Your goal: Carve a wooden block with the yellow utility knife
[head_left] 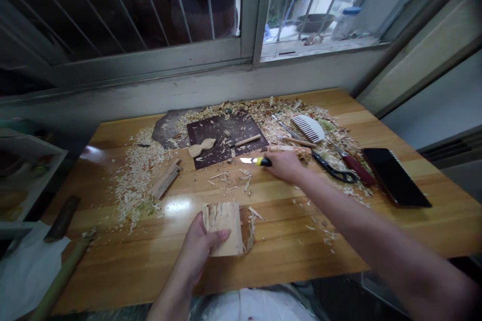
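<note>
Near the front of the table my left hand (201,243) grips a flat, pale block of wood (228,235), thumb on its face and fingers behind. Its top edge looks rough, and a curled strip hangs by its right side. Further back, my right hand (284,165) is closed around a knife (264,161) with a black and yellow handle, its blade pointing left, close to the tabletop. Just behind that hand lies a light piece of wood (291,150), partly hidden. A dark mat (211,130) beyond the blade carries a bow-shaped wooden piece (202,147) and a thin wooden-handled tool (247,140).
Shavings (137,175) spread over the left and back of the table (301,256). To the right lie a white comb (309,128), black-handled scissors (335,170), a red-handled tool (357,168) and a dark phone (393,175). Wood strips (166,179) rest left of centre.
</note>
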`<state>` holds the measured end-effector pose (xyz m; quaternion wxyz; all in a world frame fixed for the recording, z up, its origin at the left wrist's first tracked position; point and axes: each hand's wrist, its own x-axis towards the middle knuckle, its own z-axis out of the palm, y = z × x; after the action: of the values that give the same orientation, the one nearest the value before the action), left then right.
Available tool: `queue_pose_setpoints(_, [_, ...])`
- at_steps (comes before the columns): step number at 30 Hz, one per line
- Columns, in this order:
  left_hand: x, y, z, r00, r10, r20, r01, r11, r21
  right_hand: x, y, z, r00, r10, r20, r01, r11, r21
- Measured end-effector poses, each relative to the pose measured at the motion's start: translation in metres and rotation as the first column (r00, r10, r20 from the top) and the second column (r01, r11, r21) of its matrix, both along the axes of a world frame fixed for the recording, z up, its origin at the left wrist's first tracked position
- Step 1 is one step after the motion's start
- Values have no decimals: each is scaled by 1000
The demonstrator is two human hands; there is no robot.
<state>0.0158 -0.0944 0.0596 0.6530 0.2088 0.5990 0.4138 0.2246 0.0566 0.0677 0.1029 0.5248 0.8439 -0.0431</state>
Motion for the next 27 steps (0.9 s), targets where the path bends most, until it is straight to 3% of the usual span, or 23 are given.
queue_pose_setpoints(4, [-3,-4,-5,998,54,-13,-54,999,3,6,6,11,1000,-10,2,10,1000,28])
queue_pose_setpoints(10, [3,3,-3,997,50,-60,-49,998,30,-37,-45,16,968,229,-99,-236,969,-70])
queue_pose_setpoints(14, [3,4,-11,993,88,-81,-84,995,58,-48,-62,14,931,334,-146,-348,934,-84])
queue_pose_setpoints(21, [10,8,-1,988,90,-122,-78,992,97,-50,-57,3,970,220,-103,-231,967,-108])
queue_pose_setpoints(27, [2,-5,2,998,47,-51,-45,999,24,6,-4,4,995,-103,10,103,995,-6])
